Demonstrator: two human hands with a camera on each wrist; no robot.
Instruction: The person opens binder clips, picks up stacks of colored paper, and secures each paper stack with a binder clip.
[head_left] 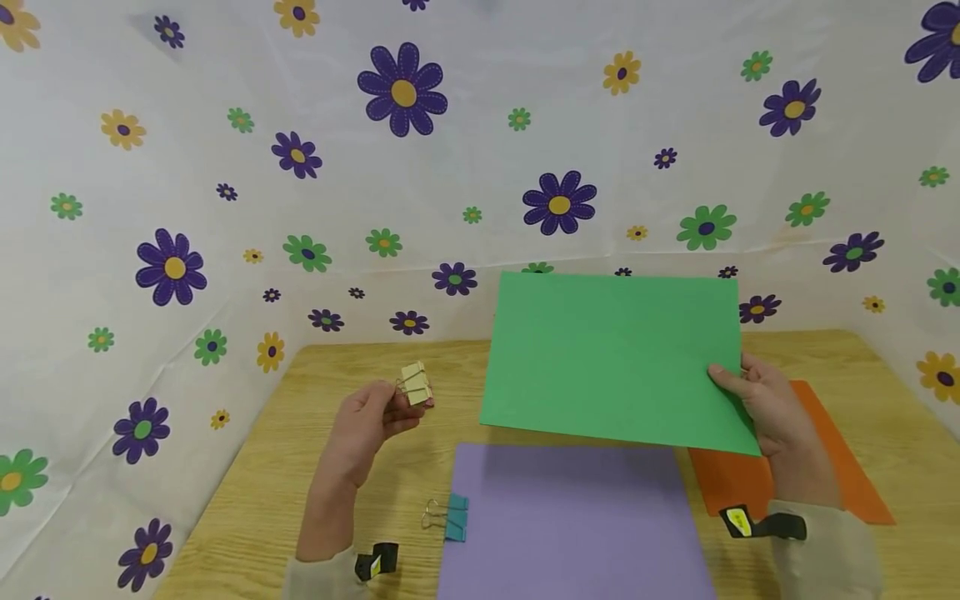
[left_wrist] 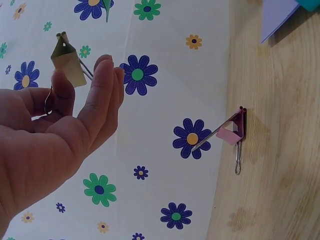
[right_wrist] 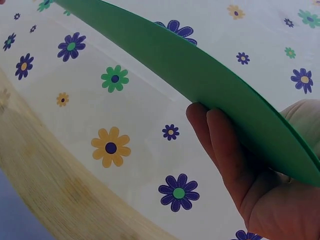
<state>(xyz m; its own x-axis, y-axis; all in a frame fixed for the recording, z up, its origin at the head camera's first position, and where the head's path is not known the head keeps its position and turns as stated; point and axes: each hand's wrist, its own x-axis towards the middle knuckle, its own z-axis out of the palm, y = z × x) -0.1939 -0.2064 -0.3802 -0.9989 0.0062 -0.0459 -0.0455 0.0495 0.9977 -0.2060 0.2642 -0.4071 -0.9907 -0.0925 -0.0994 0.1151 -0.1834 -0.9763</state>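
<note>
My left hand [head_left: 367, 425] pinches a pale yellow binder clip [head_left: 415, 383] by its wire handles, raised above the table. In the left wrist view the clip's yellow body [left_wrist: 69, 65] stands past the thumb and fingertips. With thumb on top and fingers beneath, my right hand [head_left: 765, 404] grips the right edge of a green sheet [head_left: 615, 358]. This sheet is held up and tilted, slightly bowed in the right wrist view. Below it a purple sheet [head_left: 570, 517] lies on the table, a teal binder clip [head_left: 457, 518] clamped on its left edge.
A pink binder clip [left_wrist: 234, 132] rests on the wooden table [head_left: 262, 475], mostly hidden behind the yellow one in the head view. An orange sheet [head_left: 847, 467] lies at the right, partly under my right forearm. A flower-patterned white cloth [head_left: 480, 150] hangs behind the table.
</note>
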